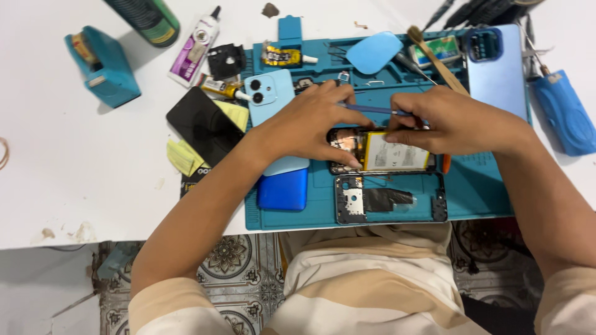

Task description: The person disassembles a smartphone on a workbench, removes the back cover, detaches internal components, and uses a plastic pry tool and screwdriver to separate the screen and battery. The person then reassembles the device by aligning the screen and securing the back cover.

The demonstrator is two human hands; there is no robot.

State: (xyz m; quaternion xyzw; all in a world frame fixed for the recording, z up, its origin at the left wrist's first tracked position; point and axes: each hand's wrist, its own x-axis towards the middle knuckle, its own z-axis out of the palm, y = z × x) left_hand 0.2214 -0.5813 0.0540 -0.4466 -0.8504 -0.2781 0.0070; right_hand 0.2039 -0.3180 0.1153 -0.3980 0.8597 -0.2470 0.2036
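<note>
Teal mat (pixel 478 198): hands curled over opened phone (pixel 380 151)

You're at a phone repair bench: opened phone (pixel 380 151) mid-frame on a blue work mat (pixel 484 192), glue tube (pixel 195 46) upper left, tools (pixel 472 9) upper right.

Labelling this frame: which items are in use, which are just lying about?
In use: opened phone, blue tool, left hand, right hand, mat.
Lying about: frame, blue cover, glue tube, brush, tape dispenser.
</note>
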